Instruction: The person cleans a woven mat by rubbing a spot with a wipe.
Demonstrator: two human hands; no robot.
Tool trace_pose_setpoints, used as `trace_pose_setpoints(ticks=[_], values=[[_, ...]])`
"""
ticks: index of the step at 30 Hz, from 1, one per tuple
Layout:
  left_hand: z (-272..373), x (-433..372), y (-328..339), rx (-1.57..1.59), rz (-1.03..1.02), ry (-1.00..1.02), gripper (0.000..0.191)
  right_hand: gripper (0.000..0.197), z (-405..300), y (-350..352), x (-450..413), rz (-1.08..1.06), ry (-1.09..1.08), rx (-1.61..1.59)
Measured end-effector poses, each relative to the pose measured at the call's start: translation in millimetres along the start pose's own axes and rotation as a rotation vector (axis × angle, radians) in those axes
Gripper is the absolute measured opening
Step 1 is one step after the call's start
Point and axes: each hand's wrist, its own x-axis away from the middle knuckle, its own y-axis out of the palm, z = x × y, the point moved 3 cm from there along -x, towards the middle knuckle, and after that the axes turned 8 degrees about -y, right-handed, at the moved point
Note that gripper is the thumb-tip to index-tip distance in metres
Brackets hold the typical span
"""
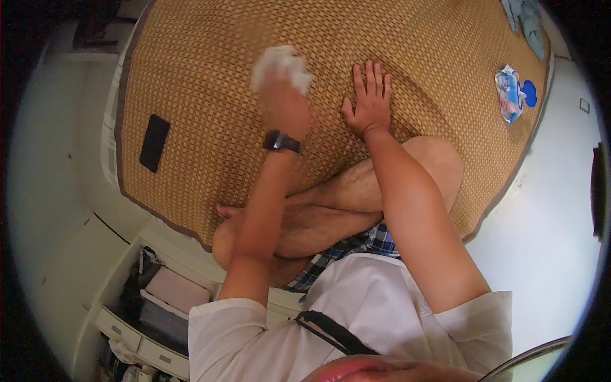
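My left hand (285, 107), with a dark watch (281, 141) on its wrist, is closed over a crumpled white wipe or cloth (281, 69). Both hand and cloth are blurred, and the cloth is against or just above the woven mat (205, 100); which of the two I cannot tell. Palm down, my right hand (371, 102) rests on the mat with its fingers a little spread and nothing held. My crossed legs (329, 210) lie on the mat close below both hands.
A black smartphone (154, 143) lies at the mat's left. On the right is a wet-wipe pack (510, 94) with its blue lid raised. Grey-blue fabric (527, 26) lies at the far right corner. A white cabinet (143, 336) with drawers and a storage box stands at lower left.
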Motion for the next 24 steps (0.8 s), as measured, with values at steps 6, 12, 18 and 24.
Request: trace_pose_setpoints(ticks=[6, 12, 18, 24], values=[[-44, -12, 4, -0.414, 0.287, -0.122, 0.059, 0.088, -6, -1, -2, 0.011, -0.008, -0.01], [38, 34, 38, -0.1, 0.013, 0.441, 0.063, 0.089, -8, -1, -4, 0.087, -0.031, -0.072], [-5, 4, -10, -0.289, 0.182, 0.058, 0.055, 0.091, -1, 1, -1, 0.045, -0.012, -0.017], [-10, 4, 4, -0.301, 0.229, -0.034, 0.05, 0.084, -6, -2, -2, 0.021, -0.015, 0.004]])
